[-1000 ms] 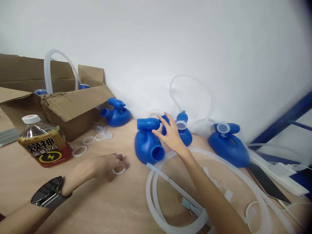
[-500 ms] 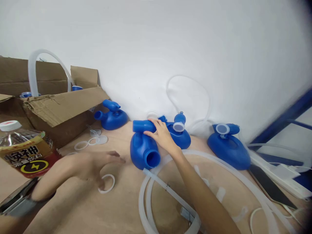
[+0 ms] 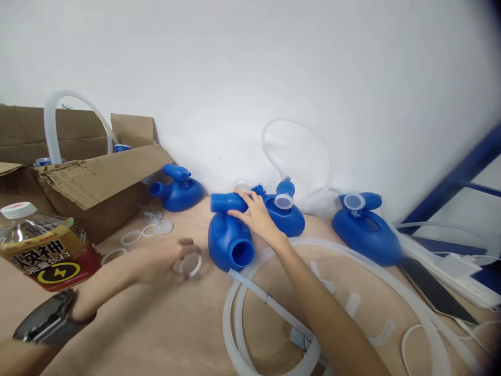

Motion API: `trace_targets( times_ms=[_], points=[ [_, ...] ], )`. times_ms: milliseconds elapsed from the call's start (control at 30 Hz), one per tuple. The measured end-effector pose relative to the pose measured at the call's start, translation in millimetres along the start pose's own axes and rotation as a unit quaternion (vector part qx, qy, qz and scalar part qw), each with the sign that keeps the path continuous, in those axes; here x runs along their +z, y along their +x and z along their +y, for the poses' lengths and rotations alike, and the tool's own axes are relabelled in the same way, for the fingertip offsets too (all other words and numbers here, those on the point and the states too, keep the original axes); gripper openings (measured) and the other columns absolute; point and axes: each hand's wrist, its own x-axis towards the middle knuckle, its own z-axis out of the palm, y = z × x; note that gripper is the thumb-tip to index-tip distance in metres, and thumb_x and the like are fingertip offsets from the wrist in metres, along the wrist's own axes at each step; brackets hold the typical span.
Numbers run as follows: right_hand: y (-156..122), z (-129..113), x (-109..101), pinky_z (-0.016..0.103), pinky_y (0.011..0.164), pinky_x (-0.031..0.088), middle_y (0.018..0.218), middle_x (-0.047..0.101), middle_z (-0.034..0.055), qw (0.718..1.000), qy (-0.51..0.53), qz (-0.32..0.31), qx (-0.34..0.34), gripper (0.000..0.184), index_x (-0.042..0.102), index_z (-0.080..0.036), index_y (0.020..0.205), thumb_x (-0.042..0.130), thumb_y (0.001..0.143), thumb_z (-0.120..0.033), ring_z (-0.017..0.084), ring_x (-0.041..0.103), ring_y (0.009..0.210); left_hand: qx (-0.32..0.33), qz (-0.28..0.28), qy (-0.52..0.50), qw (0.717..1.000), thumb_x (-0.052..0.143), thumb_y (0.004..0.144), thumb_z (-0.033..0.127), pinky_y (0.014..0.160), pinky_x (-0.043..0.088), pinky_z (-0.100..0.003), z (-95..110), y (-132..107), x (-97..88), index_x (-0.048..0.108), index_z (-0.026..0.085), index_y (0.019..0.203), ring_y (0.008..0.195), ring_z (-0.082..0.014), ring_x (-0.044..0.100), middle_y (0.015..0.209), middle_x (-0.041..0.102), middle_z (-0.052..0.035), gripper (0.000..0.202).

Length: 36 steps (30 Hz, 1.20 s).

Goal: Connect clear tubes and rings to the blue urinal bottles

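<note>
My left hand (image 3: 174, 258), blurred by motion, is closed on a white ring (image 3: 194, 265) just left of the nearest blue bottle. That blue plastic bottle (image 3: 219, 237) stands on the table with its round mouth open toward me. My right hand (image 3: 252, 211) rests over a blue tube-shaped piece (image 3: 224, 202) on top of it, fingers wrapped round. Behind my right hand, another blue bottle (image 3: 291, 219) has a whitish cap. Several more pale rings and clear plastic caps (image 3: 162, 227) lie to the left.
At the left stand a cardboard box (image 3: 105, 172) with blue parts inside and a drink bottle (image 3: 50, 256). Translucent hose (image 3: 235, 324) coils across the front right. More blue bottles (image 3: 182, 194) sit near the wall. A phone (image 3: 436, 290) and power strip (image 3: 465, 277) are at right.
My left hand has lifted the white ring off the table and moved it right, toward the nearest bottle's mouth. My right hand stays on the blue tube-shaped piece.
</note>
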Motion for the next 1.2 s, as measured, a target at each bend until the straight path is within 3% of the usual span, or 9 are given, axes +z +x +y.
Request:
trace_targets(
  times_ms=[133, 200, 267, 400, 733, 867, 1100, 1200],
  points=[
    [0, -1, -1, 0.047, 0.120, 0.037, 0.143, 0.054, 0.0103, 1.000, 0.012, -0.006, 0.008, 0.061, 0.054, -0.029, 0.151, 0.070, 0.095, -0.050, 0.030, 0.047, 0.138, -0.013, 0.183, -0.109, 0.977, 0.065, 0.084, 0.060, 0.091, 0.058, -0.037, -11, 35, -55.2, 0.067, 0.022, 0.131, 0.105, -0.0296, 0.071, 0.121, 0.075, -0.0090, 0.060],
    [0, 0, -2, 0.046, 0.121, 0.037, 0.142, 0.054, 0.0096, 1.000, 0.020, -0.006, 0.010, 0.062, 0.054, -0.030, 0.151, 0.071, 0.095, -0.050, 0.029, 0.048, 0.137, -0.014, 0.215, -0.138, 0.967, 0.068, 0.081, 0.067, 0.093, 0.058, -0.039, -16, 51, -71.1, 0.068, 0.021, 0.129, 0.106, -0.0301, 0.072, 0.121, 0.076, -0.0088, 0.066],
    [-1, 1, -2, 0.045, 0.122, 0.036, 0.140, 0.054, 0.0087, 1.000, 0.026, -0.004, 0.010, 0.062, 0.054, -0.031, 0.150, 0.072, 0.094, -0.050, 0.029, 0.048, 0.138, -0.003, 0.200, -0.151, 0.968, 0.070, 0.078, 0.067, 0.095, 0.058, -0.039, -18, 65, -77.0, 0.068, 0.020, 0.129, 0.109, -0.0310, 0.072, 0.123, 0.076, -0.0098, 0.068],
    [-1, 3, -2, 0.045, 0.123, 0.036, 0.138, 0.055, 0.0075, 0.999, 0.042, -0.003, 0.007, 0.061, 0.053, -0.034, 0.150, 0.072, 0.093, -0.051, 0.029, 0.048, 0.140, 0.008, 0.167, -0.161, 0.973, 0.072, 0.077, 0.061, 0.092, 0.059, -0.037, -20, 80, -74.1, 0.069, 0.020, 0.126, 0.111, -0.0312, 0.073, 0.127, 0.075, -0.0096, 0.063],
    [1, 4, -2, 0.045, 0.115, 0.045, 0.133, 0.052, 0.0066, 0.996, 0.084, -0.011, 0.031, 0.061, 0.055, -0.033, 0.147, 0.074, 0.091, -0.050, 0.027, 0.057, 0.126, 0.027, 0.192, -0.135, 0.972, 0.075, 0.075, 0.051, 0.087, 0.058, -0.037, -18, 86, -69.3, 0.066, 0.020, 0.113, 0.106, -0.0307, 0.073, 0.112, 0.077, -0.0085, 0.050],
    [0, 5, -2, 0.043, 0.115, 0.045, 0.135, 0.051, 0.0077, 0.995, 0.095, -0.005, 0.039, 0.062, 0.055, -0.030, 0.146, 0.074, 0.090, -0.049, 0.027, 0.058, 0.124, 0.049, 0.219, -0.111, 0.968, 0.074, 0.077, 0.041, 0.094, 0.057, -0.038, -14, 87, -65.4, 0.066, 0.019, 0.119, 0.110, -0.0298, 0.071, 0.116, 0.075, -0.0086, 0.048],
    [-1, 15, -5, 0.046, 0.116, 0.045, 0.133, 0.054, 0.0082, 0.995, 0.100, 0.017, 0.026, 0.061, 0.056, -0.030, 0.145, 0.073, 0.091, -0.052, 0.028, 0.056, 0.128, 0.113, 0.276, -0.140, 0.944, 0.076, 0.079, 0.046, 0.098, 0.058, -0.042, -19, 96, -56.3, 0.071, 0.018, 0.129, 0.109, -0.0295, 0.072, 0.126, 0.075, -0.0099, 0.057],
    [0, 19, -3, 0.047, 0.115, 0.045, 0.130, 0.055, 0.0090, 0.994, 0.102, 0.024, 0.009, 0.061, 0.056, -0.028, 0.144, 0.072, 0.091, -0.052, 0.028, 0.057, 0.127, 0.152, 0.289, -0.157, 0.932, 0.075, 0.082, 0.045, 0.101, 0.057, -0.042, -18, 104, -47.2, 0.069, 0.021, 0.135, 0.118, -0.0306, 0.069, 0.134, 0.072, -0.0101, 0.058]
  ],
)
